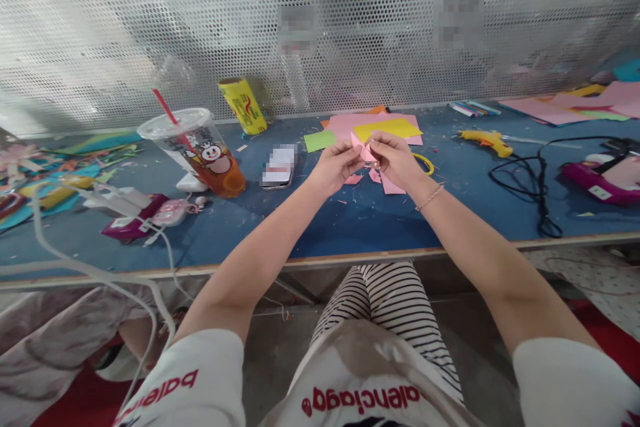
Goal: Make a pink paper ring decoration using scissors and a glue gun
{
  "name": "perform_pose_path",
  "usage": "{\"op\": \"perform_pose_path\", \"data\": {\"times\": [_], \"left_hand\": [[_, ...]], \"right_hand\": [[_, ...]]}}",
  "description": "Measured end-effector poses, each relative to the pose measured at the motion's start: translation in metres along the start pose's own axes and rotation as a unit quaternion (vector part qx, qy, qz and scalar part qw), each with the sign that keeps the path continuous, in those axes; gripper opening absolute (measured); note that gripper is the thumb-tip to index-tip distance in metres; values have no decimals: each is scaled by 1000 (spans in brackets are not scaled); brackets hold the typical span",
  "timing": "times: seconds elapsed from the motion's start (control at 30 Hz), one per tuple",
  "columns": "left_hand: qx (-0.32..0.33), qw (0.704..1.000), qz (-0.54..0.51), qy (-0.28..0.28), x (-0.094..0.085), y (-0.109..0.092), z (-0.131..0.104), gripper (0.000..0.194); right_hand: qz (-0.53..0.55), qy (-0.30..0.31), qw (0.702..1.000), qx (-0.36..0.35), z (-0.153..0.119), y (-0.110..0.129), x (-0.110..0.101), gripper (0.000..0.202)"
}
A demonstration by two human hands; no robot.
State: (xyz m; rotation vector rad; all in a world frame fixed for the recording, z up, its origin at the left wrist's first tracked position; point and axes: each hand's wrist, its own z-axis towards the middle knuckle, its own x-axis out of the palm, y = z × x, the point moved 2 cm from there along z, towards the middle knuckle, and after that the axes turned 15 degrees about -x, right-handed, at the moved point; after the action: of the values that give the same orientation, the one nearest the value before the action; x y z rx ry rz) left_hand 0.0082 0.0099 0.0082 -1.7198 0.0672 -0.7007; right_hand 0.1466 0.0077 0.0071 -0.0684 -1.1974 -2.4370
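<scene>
Fingers of the left hand (336, 167) and the right hand (397, 159) were pinched onto a small folded pink paper (362, 149), one grip at each side, thumbs pressing toward its middle. It was held up just above the blue table (360, 230), in front of the flat sheets. Several creases were already made, judging by its pointed corners and layered faces; whether the folding was finished could not be told, as fingertips covered much of it. Small pink pieces (353, 179) lay below the hands, and a flat pink strip (393, 185) lay below the right hand.

Beyond, the larger stock appeared unfolded: a smooth pink sheet (344, 125) under a straight-edged yellow sheet (389, 127), with a flat green sheet (320, 141) at the left. Tiny scraps speckled the matte tabletop. A yellow ring (425, 162) curved beside the right hand; farther right lay a hard-plastic glue gun (487, 142). To the left stood a glossy, clear plastic cup (200, 152), and behind everything rose a perforated panel (350, 73).
</scene>
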Motion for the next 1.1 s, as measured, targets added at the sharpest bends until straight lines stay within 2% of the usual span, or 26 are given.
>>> {"op": "perform_pose_path", "data": {"times": [0.8,1.1], "left_hand": [[-3,1000,-12,-11,3,-1,-2,9],[9,1000,14,-20,2,-1,-1,8]], "right_hand": [[4,-10,1000,11,-1,2,5,21],[-55,-4,998,-21,0,-3,2,16]]}}
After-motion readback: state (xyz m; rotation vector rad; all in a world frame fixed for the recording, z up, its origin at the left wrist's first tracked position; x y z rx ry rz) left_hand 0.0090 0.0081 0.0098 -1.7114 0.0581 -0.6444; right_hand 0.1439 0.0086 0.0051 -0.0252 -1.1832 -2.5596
